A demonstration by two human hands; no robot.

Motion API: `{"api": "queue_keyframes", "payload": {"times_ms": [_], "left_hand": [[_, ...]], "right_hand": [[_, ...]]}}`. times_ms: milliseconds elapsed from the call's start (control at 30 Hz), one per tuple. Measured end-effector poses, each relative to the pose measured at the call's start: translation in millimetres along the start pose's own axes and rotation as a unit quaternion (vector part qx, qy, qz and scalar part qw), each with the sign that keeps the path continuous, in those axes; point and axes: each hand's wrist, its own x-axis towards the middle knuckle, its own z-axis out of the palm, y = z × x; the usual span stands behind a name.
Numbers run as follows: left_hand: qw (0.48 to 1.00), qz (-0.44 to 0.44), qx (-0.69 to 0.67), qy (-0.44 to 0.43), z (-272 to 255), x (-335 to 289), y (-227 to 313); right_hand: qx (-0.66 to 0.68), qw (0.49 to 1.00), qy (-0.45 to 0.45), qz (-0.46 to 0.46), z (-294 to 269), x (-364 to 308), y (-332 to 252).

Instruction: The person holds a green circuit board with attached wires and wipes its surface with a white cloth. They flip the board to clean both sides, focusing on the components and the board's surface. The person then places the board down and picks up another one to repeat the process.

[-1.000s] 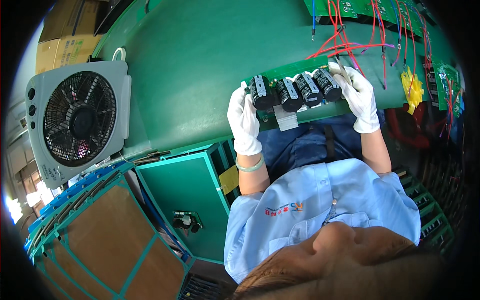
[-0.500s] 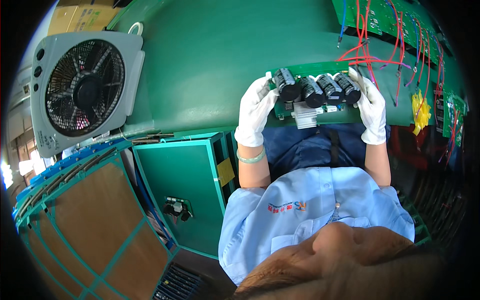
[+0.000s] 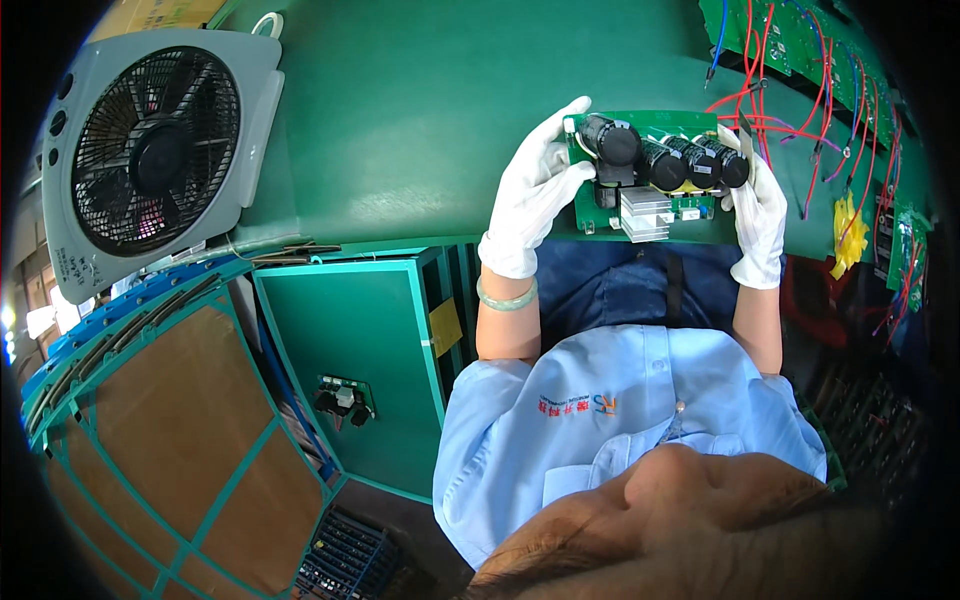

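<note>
Between my gloved hands is a green circuit board point(image 3: 662, 121), tilted up over the near edge of the bench. It carries several black cylindrical capacitors point(image 3: 667, 167) and a finned silver heat sink point(image 3: 645, 212) at its lower side. My left hand point(image 3: 532, 195), in a white glove, grips the board's left edge, with its thumb by the larger capacitor and a fingertip reaching past the upper corner. My white-gloved right hand point(image 3: 758, 210) is closed on the right edge; some of its fingers are hidden behind the board.
A grey box fan point(image 3: 255, 120) stands on the left of the green bench point(image 3: 400, 130). Circuit boards point(image 3: 790, 60) with red and blue wires point(image 3: 765, 100) lie at the far right, near a yellow bundle point(image 3: 850, 238). Below the bench, a small board point(image 3: 345, 400) rests on a green cabinet point(image 3: 300, 320).
The circuit board has tipped so its capacitor ends face me more, and sits slightly higher and further right in view. My left fingers have spread and shifted along its edge.
</note>
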Motion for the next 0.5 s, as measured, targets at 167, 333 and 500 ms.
{"api": "queue_keyframes", "payload": {"times_ms": [167,333,500], "left_hand": [[1.000,-0.007,-0.001,-0.007,-2.9,1.1,-3.7],[1.000,-0.013,0.019,-0.005,-5.6,1.2,-3.5],[1.000,-0.001,0.027,-0.004,-4.1,0.9,-4.9]], "right_hand": [[-0.011,1.000,0.008,0.004,-0.3,-0.3,5.0],[-0.035,0.999,0.010,0.002,2.8,-0.6,-0.5],[-0.043,0.999,0.016,-0.002,3.5,-0.9,-1.7]]}}
